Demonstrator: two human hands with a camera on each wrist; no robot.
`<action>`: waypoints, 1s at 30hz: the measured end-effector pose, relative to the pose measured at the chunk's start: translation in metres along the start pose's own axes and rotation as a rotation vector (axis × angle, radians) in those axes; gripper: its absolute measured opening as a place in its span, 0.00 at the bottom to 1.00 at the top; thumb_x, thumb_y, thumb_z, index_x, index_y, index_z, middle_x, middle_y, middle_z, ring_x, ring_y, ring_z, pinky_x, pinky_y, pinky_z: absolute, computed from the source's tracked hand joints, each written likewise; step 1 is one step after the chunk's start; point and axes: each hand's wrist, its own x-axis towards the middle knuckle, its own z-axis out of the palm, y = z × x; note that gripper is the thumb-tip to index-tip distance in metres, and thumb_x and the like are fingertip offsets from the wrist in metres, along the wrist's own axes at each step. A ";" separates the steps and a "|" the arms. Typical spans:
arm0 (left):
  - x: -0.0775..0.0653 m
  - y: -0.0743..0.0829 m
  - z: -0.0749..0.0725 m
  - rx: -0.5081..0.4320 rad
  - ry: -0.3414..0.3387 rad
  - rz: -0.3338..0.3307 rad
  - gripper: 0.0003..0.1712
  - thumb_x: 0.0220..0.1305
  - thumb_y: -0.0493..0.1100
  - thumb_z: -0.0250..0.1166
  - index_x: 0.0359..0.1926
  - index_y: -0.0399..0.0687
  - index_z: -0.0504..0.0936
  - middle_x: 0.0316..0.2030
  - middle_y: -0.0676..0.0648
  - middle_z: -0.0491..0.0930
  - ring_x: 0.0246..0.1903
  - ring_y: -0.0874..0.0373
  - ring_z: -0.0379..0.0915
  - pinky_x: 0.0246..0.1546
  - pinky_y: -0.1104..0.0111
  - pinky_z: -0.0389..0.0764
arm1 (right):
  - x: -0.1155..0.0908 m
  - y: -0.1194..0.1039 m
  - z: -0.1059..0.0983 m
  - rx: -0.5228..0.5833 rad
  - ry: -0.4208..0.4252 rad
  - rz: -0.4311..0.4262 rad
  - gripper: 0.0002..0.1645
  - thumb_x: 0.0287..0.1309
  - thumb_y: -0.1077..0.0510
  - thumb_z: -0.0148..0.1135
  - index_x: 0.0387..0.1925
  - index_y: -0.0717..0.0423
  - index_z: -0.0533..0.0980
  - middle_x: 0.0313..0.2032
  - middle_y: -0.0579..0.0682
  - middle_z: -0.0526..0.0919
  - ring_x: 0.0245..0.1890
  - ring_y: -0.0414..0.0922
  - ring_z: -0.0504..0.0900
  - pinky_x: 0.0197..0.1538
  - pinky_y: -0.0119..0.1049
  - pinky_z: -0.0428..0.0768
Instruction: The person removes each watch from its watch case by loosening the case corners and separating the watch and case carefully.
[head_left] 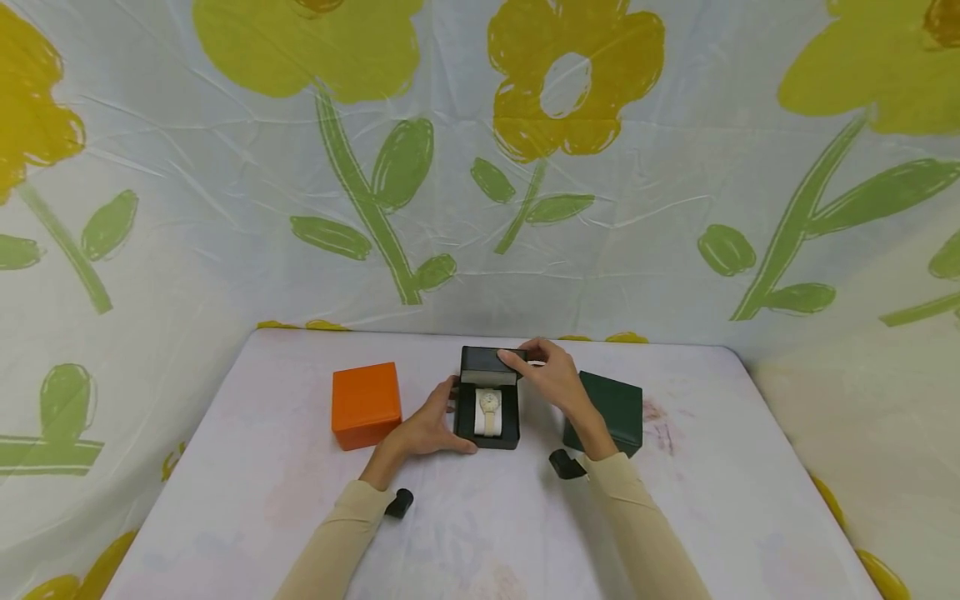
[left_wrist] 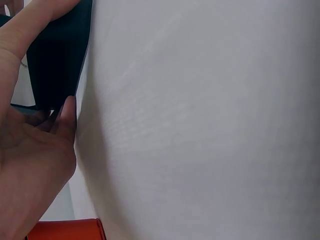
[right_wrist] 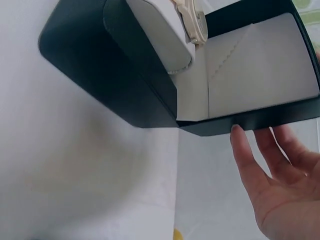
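A black watch box stands on the table with its lid raised. Inside, a watch with a cream strap is wrapped round a white cushion. My left hand grips the base, its thumb along the front and its fingers at the left side. At the lid's right end is my right hand, thumb on the outer face and fingers at the edge. The right wrist view shows the lid's pale lining and fingertips against its side edge.
An orange box sits left of the watch box, close behind my left wrist. A dark green box stands on the right, partly covered by my right forearm. A flower-printed cloth rises behind the table.
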 end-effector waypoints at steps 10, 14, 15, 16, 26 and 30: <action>-0.001 -0.003 0.000 -0.023 -0.007 -0.043 0.75 0.46 0.47 0.85 0.81 0.35 0.41 0.74 0.35 0.55 0.67 0.43 0.62 0.69 0.51 0.69 | 0.003 -0.003 0.008 0.061 0.113 0.089 0.35 0.57 0.28 0.70 0.47 0.53 0.78 0.50 0.54 0.82 0.53 0.51 0.81 0.51 0.51 0.80; -0.002 -0.002 0.000 -0.016 -0.013 -0.053 0.75 0.47 0.47 0.85 0.81 0.36 0.40 0.75 0.36 0.54 0.67 0.43 0.62 0.69 0.52 0.68 | 0.007 -0.001 0.010 0.086 0.166 0.088 0.36 0.55 0.27 0.70 0.44 0.53 0.80 0.46 0.53 0.83 0.47 0.50 0.82 0.46 0.46 0.81; -0.002 -0.002 -0.001 -0.016 -0.013 -0.053 0.75 0.47 0.47 0.85 0.81 0.36 0.40 0.75 0.36 0.54 0.68 0.43 0.62 0.70 0.52 0.68 | 0.008 0.000 0.011 0.088 0.180 0.083 0.35 0.55 0.27 0.70 0.44 0.53 0.80 0.46 0.53 0.83 0.46 0.50 0.82 0.45 0.46 0.81; -0.001 -0.001 -0.001 -0.014 -0.011 -0.052 0.75 0.47 0.47 0.85 0.81 0.36 0.40 0.75 0.36 0.54 0.67 0.43 0.62 0.69 0.52 0.68 | 0.009 0.000 0.012 0.094 0.194 0.077 0.35 0.54 0.27 0.71 0.44 0.52 0.81 0.45 0.52 0.83 0.45 0.49 0.82 0.44 0.45 0.81; 0.000 -0.002 0.000 -0.011 -0.005 -0.023 0.74 0.48 0.46 0.85 0.80 0.34 0.40 0.75 0.35 0.55 0.66 0.43 0.63 0.68 0.52 0.69 | 0.008 0.002 0.010 0.071 0.170 0.048 0.33 0.61 0.30 0.67 0.47 0.54 0.80 0.49 0.54 0.84 0.50 0.50 0.83 0.48 0.47 0.84; -0.001 -0.003 0.000 -0.018 -0.006 -0.034 0.75 0.47 0.46 0.85 0.81 0.36 0.41 0.74 0.36 0.55 0.66 0.44 0.63 0.68 0.52 0.69 | 0.005 0.002 0.009 0.065 0.142 0.045 0.34 0.63 0.29 0.64 0.50 0.54 0.79 0.52 0.54 0.83 0.56 0.51 0.80 0.53 0.49 0.83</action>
